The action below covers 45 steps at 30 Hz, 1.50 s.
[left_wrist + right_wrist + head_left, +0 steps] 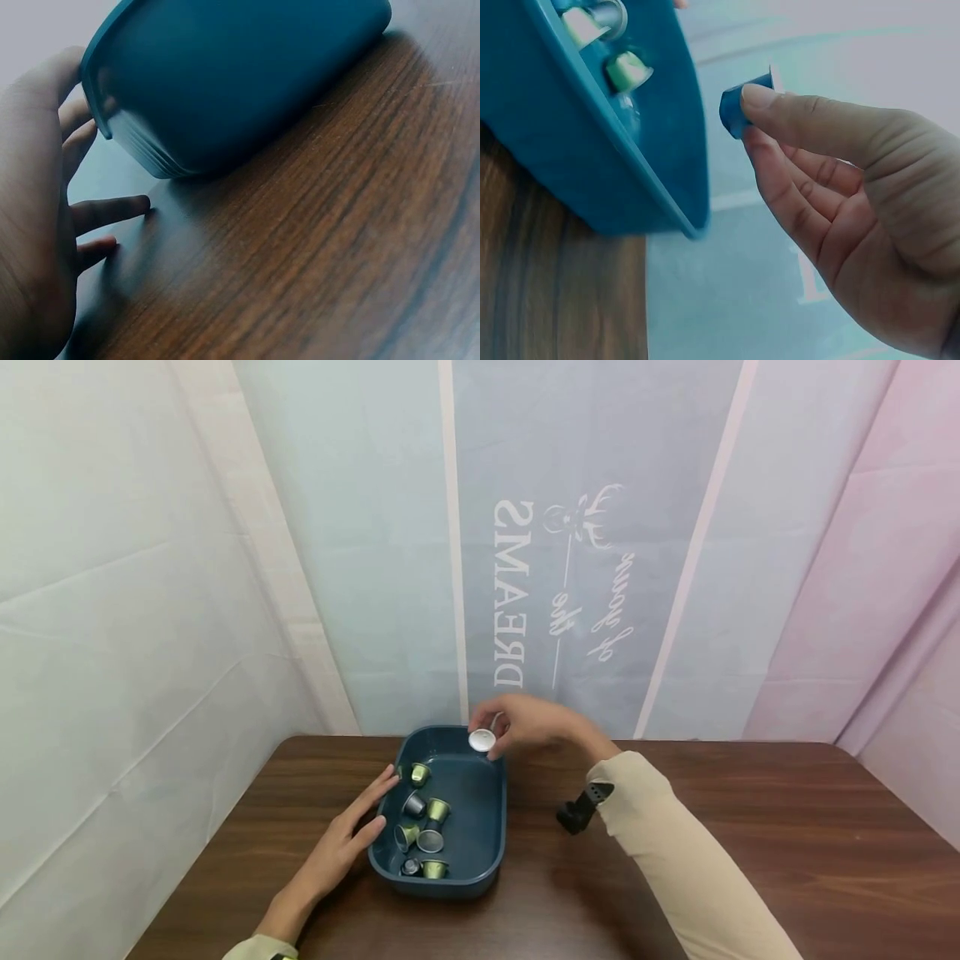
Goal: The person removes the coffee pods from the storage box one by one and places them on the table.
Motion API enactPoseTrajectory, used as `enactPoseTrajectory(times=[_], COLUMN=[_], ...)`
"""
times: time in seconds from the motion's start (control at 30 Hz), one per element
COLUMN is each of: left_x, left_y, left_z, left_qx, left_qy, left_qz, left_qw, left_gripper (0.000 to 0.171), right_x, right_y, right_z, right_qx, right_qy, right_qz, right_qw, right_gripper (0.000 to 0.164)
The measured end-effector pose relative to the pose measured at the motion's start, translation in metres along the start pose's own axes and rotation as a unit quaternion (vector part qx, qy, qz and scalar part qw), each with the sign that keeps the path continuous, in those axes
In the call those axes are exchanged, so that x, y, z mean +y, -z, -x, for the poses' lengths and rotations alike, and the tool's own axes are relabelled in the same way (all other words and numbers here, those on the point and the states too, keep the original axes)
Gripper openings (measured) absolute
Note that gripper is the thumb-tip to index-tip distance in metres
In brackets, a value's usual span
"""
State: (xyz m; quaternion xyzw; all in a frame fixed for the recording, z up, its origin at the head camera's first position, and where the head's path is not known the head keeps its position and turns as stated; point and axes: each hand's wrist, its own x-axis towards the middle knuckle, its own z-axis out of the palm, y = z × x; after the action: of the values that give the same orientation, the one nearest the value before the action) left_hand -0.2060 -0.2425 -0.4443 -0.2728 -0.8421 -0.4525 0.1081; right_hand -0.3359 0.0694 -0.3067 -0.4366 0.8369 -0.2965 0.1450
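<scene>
My right hand (pixel 521 722) pinches a coffee capsule (pixel 482 741) between thumb and fingers, over the far right corner of a dark blue plastic bin (pixel 491 852). The right wrist view shows its blue body (pixel 733 109), while its pale round lid faces the head camera. Against the bin's left side rests my left hand (pixel 341 843), fingers spread and fairly straight. In the left wrist view two of its fingers reach down by the table. Inside the bin, mostly on the left, lie several capsules, among them a green one (pixel 420 774) at the far end and a dark grey one (pixel 414 804).
The bin stands on a brown wood-grain table (pixel 712 843) near its back edge. Right behind hangs a printed cloth (pixel 390 568) with mirrored lettering. A pale cloth (pixel 112 635) closes off the left side. A black strap (pixel 581 810) hangs at my right wrist.
</scene>
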Motion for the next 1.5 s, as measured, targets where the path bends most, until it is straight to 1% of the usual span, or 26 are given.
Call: enactPoseTrajectory(times=[0.1, 0.23, 0.37, 0.5, 0.67, 0.87, 0.93, 1.03, 1.33, 1.5], left_x=[-0.001, -0.001, 0.0, 0.0, 0.0, 0.002, 0.003, 0.004, 0.003, 0.002], left_y=[-0.001, -0.003, -0.003, -0.003, -0.003, -0.004, -0.004, -0.004, -0.003, -0.003], left_z=[-0.001, -0.002, -0.001, 0.0, 0.002, 0.002, 0.002, 0.002, 0.0, 0.0], left_qx=[0.001, 0.005, 0.011, 0.012, 0.015, 0.015, 0.015, 0.016, 0.015, 0.013], left_qy=[0.001, -0.002, -0.014, -0.028, -0.028, -0.024, -0.024, -0.023, -0.022, -0.017], left_qz=[-0.004, -0.014, -0.019, -0.023, -0.029, -0.029, -0.029, -0.025, -0.019, -0.017], left_qw=[1.0, 0.9999, 0.9997, 0.9993, 0.9991, 0.9992, 0.9992, 0.9993, 0.9994, 0.9996], left_gripper=[0.051, 0.051, 0.051, 0.052, 0.054, 0.051, 0.05, 0.05, 0.051, 0.051], right_x=[0.008, 0.02, 0.033, 0.043, 0.054, 0.069, 0.072, 0.077, 0.09, 0.097], right_y=[0.007, 0.011, 0.009, 0.003, -0.007, -0.021, -0.025, -0.029, -0.033, -0.034], right_z=[0.016, 0.036, 0.05, 0.059, 0.065, 0.071, 0.072, 0.073, 0.077, 0.076], right_qx=[0.024, 0.048, 0.059, 0.065, 0.074, 0.085, 0.086, 0.086, 0.083, 0.074], right_qy=[-0.005, -0.019, -0.027, -0.037, -0.05, -0.075, -0.074, -0.076, -0.093, -0.093], right_qz=[0.004, -0.012, -0.029, -0.039, -0.055, -0.036, -0.035, -0.05, -0.076, -0.084], right_qw=[1.0, 0.999, 0.997, 0.996, 0.994, 0.993, 0.993, 0.992, 0.989, 0.989], right_gripper=[0.037, 0.038, 0.039, 0.039, 0.039, 0.038, 0.037, 0.037, 0.037, 0.037])
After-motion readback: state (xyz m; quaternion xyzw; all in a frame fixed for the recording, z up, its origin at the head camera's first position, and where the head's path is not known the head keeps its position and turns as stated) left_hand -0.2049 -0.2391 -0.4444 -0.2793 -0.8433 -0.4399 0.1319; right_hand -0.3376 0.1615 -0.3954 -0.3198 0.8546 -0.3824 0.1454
